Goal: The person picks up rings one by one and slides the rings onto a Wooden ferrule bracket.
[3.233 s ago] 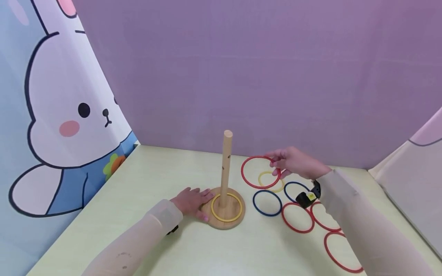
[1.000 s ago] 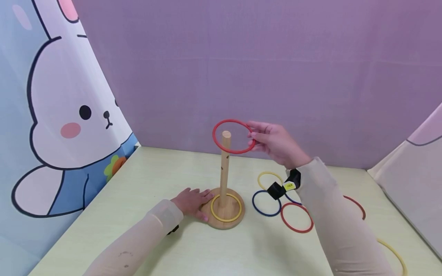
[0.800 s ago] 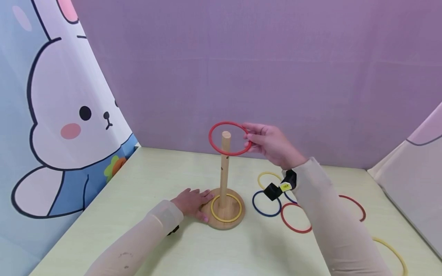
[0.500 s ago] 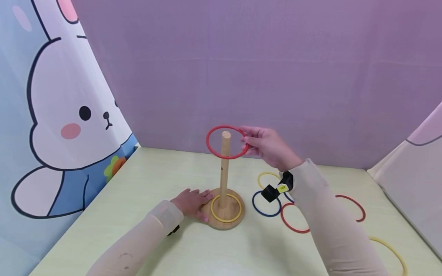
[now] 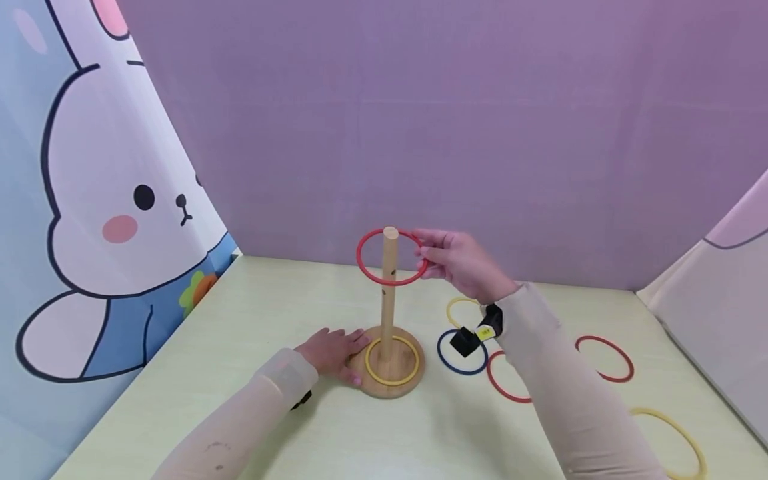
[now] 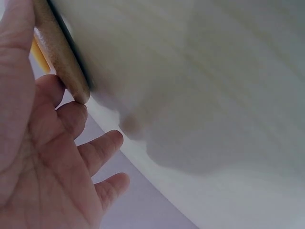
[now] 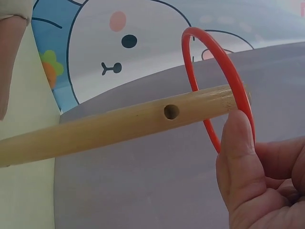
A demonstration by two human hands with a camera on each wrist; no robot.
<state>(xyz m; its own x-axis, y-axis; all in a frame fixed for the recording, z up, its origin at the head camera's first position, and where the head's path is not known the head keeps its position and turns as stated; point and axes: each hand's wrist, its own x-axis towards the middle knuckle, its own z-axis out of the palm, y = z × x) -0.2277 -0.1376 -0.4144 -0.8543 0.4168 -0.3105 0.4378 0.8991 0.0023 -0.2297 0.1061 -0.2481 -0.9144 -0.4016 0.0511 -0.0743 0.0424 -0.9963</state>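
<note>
My right hand (image 5: 462, 263) pinches a red ring (image 7: 223, 58) by its right side, thumb against fingers. That ring encircles the upper end of an upright wooden peg (image 5: 388, 313), slightly tilted, as the right wrist view also shows. A round wooden base (image 5: 384, 393) carries the peg, and a yellow ring (image 5: 391, 384) lies flat on it around the peg's foot. My left hand (image 5: 332, 353) rests on the left edge of the base with spread, relaxed fingers. In the left wrist view, fingertips (image 6: 74, 114) touch the base's rim.
To the right of the base lie a blue ring (image 5: 462, 373), a red ring (image 5: 510, 399) and a yellow ring (image 5: 461, 300), partly hidden by my right wrist. Farther right are another red ring (image 5: 630, 370) and yellow ring (image 5: 699, 457). A purple cloth backdrop (image 5: 420, 133) stands behind.
My right hand has carried the red ring left from the other rings to above the peg, then lowered it around the peg's top. My left hand has stayed on the base.
</note>
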